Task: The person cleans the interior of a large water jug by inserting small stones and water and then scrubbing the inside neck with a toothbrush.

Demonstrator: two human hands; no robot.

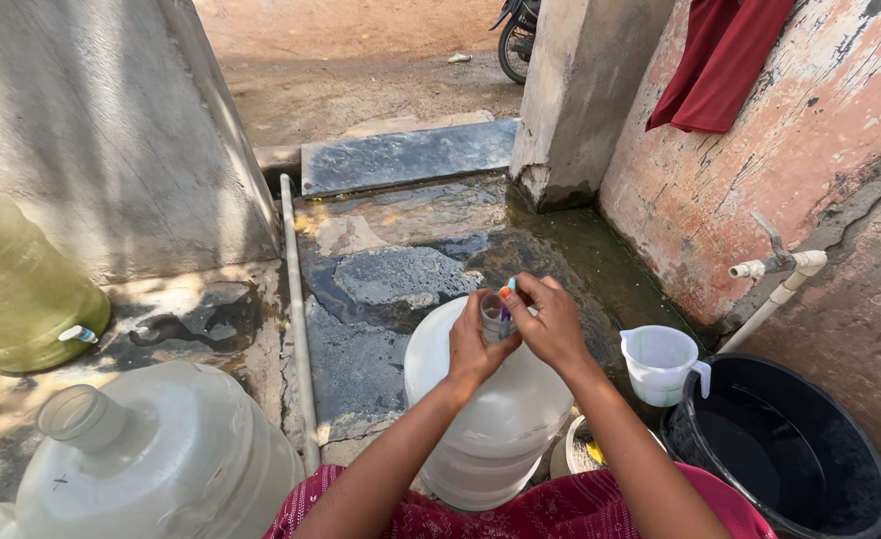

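A large translucent water jug stands upright on the wet ground in front of me. My left hand grips its narrow neck. Right above the mouth, my right hand pinches a thin brush-like tool with an orange and blue handle, whose lower part goes into the neck. How deep it reaches is hidden by my fingers.
A white measuring jug hangs on the rim of a black tub of water under a white tap. Another clear jug and a yellowish jug stand at left. A pipe runs along the floor. A red cloth hangs on the wall.
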